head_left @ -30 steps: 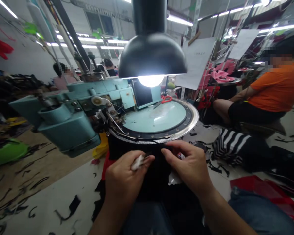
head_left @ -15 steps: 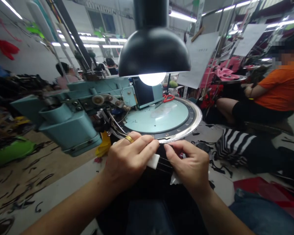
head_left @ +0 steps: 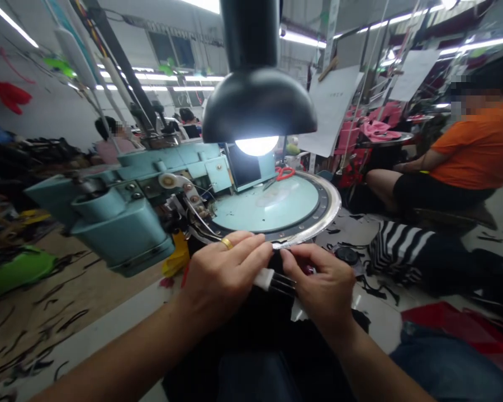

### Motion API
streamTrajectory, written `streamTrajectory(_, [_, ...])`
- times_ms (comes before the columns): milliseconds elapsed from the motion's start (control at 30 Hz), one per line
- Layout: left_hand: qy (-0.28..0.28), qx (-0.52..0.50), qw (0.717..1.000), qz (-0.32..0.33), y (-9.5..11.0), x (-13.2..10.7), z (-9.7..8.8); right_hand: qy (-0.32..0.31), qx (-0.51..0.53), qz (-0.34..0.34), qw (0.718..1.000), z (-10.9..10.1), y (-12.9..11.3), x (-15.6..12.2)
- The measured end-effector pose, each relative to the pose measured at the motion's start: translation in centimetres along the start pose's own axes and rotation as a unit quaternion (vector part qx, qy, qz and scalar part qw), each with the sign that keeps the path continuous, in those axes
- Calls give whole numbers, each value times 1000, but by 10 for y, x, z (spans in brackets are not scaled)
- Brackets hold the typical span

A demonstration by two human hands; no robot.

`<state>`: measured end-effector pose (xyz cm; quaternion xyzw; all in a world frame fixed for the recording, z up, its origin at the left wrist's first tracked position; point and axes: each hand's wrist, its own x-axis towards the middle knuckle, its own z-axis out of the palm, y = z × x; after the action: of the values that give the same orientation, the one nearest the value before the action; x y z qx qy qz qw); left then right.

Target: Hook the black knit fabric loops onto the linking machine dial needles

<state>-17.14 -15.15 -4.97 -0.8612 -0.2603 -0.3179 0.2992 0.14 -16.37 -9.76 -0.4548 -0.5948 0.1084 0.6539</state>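
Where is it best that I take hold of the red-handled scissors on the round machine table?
Probably take the scissors' red loops with the right hand, reaching from the right across the round table. The loops lie on that side, and the blades point away to the left, so fingers stay clear of them.

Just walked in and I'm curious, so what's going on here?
A seated person is working at a teal circular linking machine. Their left hand, wearing a gold ring, and right hand pinch a black knitted fabric with a white strip on it, just below the machine's toothed dial rim. A lit dome lamp hangs above the dial, with red-handled scissors at its far side. A co-worker in an orange shirt sits off to the right.
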Motion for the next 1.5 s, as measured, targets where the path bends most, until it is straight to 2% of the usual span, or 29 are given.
streamTrajectory(167, [-3,2,1000,4,0,8,1,12,5,8,1000,-2,3,-1])
streamTrajectory(267, [-10,-16,1000,-3,-1,10,0,-13,32,3,999,-2,4,-1])
streamTrajectory(400, [7,-57,998,-19,-1,5,-1,-29,64,-12,997,-3,2,-1])
streamTrajectory(600, [-6,0,1000,28,-2,3,0,-6,32,-2,999,-2,1,-1])
streamTrajectory(733, [-4,-34,999,16,-2,2,-1,-13,33,-6,999,-1,0,0])
streamTrajectory(833, [-3,-8,1000,28,-1,1,-4,-6,33,-11,999,0,0,-1])
streamTrajectory(933, [-48,1,998,27,-8,9,-9,-2,20,-10,1000,0,1,-1])
streamTrajectory(1000, [-109,-74,991,-9,-19,19,-11,-12,20,-4,1000,1,1,-2])
streamTrajectory(1100, [-193,-198,958,-71,-36,34,-11,-35,30,0,999,0,1,-2])
streamTrajectory(1167, [-210,-223,947,-96,-42,39,-8,-35,33,-10,999,-1,1,-2])
streamTrajectory(1267, [-214,-215,947,-105,-38,41,-4,-17,30,-19,999,-3,0,-3])
streamTrajectory(1433, [-223,-109,959,-134,-25,41,-4,6,-3,-4,1000,-1,-1,-4])
streamTrajectory(1500, [-237,-121,955,-131,-24,44,-5,10,-14,-3,1000,0,-1,-4])
